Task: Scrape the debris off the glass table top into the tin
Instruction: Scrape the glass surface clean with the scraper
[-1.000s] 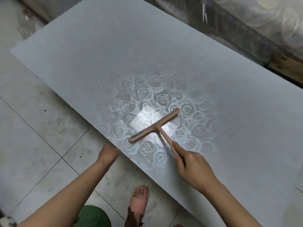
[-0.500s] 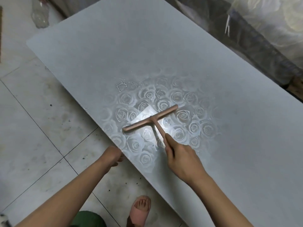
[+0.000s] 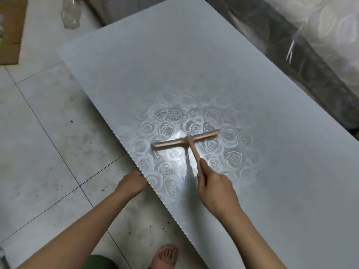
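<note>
Your right hand [image 3: 215, 189] is wrapped around the handle of the pink scraper [image 3: 186, 141], with one finger laid straight along it. The scraper's long blade rests on the glass tabletop [image 3: 194, 65], on the shiny part with the rose pattern, near the edge closest to you. Little white bits of debris [image 3: 162, 113] sit on the glass past the blade, up and to the left, not touching it. Your left hand [image 3: 132, 183] touches the near edge of the tabletop. Its fingers are hidden, so I cannot tell if they hold on. Your foot in a pink sandal [image 3: 167, 256] stands on the tiled floor [image 3: 38, 152].
</note>
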### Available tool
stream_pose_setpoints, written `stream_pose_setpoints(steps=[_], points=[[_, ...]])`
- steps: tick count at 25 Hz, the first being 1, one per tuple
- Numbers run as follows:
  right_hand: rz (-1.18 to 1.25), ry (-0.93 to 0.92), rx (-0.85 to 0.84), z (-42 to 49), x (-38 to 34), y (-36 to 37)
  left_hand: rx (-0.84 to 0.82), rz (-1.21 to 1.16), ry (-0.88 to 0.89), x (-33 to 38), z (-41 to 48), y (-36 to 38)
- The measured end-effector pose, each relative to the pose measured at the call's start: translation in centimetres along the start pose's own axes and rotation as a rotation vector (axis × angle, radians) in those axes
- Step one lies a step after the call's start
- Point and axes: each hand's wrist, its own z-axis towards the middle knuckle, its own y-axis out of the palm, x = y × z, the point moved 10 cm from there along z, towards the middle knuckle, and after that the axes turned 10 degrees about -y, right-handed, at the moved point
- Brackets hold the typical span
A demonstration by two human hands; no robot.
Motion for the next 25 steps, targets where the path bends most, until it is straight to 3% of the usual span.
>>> stream_pose_setpoints(steps=[3,6,10,16,19,22,25], points=[[-0.033,-0.026,0.086,-1.7,-0.7,-0.9,0.005,-0.086,-0.004,0.0,0.5,-1.4],[-0.129,0.041,-0.011,-5.1,-1.5,1.7,0.012,-0.196,-0.056,-1.4,2.5,-2.7],[-0.103,0.068,-0.021,-1.2,-3.5,3.2,0.004,-0.283,-0.097,-3.2,3.3,-3.7],[0.282,0.072,0.052,-1.6,-7.1,2.3,0.010,-0.481,-0.123,-4.2,0.5,-6.5],[0.363,0.077,-0.001,-3.1,-9.5,5.6,-0.189,-0.565,-0.133,-2.9,-2.5,-5.5],[0.426,-0.013,-0.071,-3.2,-12.8,9.3,-0.436,-0.627,-0.122,-1.4,-5.0,-3.7],[0.413,-0.259,-0.168,-1.9,-14.7,8.9,-0.342,-0.763,-0.112,-0.8,-5.2,-5.5]])
